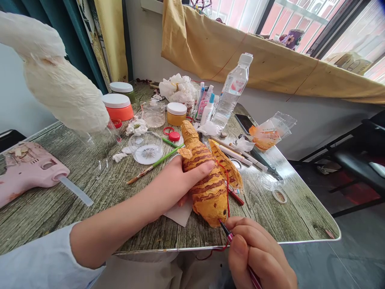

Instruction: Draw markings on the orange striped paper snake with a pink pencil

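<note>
Two bare hands over a wood-print table [270,216]. Left hand [177,182] lies across an orange paper figure [207,188], fingers [201,170] closed over its top, holding it down; right hand [255,253] sits at the near table edge, fingers clenched round a red pen [237,245], with the dark tip right at the figure's near end. Figure lies on a white paper sheet [177,212] on the table, long axis running roughly front to back, slightly tilted, narrow end pointing away toward a water bottle [231,90], fat rounded end toward the person. Surface is lumpy layered paper, orange with brown stripes. Flat pointed flap [225,168] sticks out on its right side, red thread [227,192] hangs down past the table edge. Left of the figure, a green-handled brush [156,163] and a clear round dish [146,147] lie on the table. Pink glue gun [30,172] lies at the far left, white paper figure [51,72] rises above it, crumpled tissue [177,88] sits behind near the wall.
</note>
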`<state>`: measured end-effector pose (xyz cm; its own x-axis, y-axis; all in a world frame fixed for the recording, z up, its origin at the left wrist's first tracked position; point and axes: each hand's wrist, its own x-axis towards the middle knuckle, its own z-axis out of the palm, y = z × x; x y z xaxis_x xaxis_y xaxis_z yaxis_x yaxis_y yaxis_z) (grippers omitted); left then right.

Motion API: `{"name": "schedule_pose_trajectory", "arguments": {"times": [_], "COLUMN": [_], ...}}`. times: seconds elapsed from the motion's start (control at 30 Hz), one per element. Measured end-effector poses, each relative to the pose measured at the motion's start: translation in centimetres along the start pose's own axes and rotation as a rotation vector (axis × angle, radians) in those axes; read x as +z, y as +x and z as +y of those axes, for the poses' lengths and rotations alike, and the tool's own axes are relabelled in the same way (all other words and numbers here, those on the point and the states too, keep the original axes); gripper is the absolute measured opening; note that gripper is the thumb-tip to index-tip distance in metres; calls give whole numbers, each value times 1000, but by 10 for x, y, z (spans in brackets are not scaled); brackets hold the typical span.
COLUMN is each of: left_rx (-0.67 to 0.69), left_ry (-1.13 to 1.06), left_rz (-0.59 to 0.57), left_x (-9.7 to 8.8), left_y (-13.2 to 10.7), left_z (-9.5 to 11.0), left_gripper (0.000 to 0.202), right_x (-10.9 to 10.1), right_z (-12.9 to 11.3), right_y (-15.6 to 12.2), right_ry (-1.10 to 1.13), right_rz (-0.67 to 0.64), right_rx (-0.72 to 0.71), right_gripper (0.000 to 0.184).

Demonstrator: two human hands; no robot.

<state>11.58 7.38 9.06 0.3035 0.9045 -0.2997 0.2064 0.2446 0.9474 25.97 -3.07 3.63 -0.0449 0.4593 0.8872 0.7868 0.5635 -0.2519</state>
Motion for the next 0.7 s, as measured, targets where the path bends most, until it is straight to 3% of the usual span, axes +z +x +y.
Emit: {"name": "schedule_pose_trajectory", "arguments": {"times": [0.23, 0.5, 0.7], "left_rx": [14, 14, 26], "left_ry": [-12, -28, -3], "left_rz": [-9, -9, -30], "left_x": [1, 0, 0], "left_y": [1, -2, 0], "left_z": [-2, 2, 2], "left_gripper": [41, 29, 30], "right_x": [-2, -1, -9], "right_z": [-2, -3, 0], "right_y": [0, 0, 3], "right_ry": [-13, -6, 15], "right_rz": [-10, 26, -73], "right_rx": [3, 22, 15], "right_gripper": [34, 35, 32]}}
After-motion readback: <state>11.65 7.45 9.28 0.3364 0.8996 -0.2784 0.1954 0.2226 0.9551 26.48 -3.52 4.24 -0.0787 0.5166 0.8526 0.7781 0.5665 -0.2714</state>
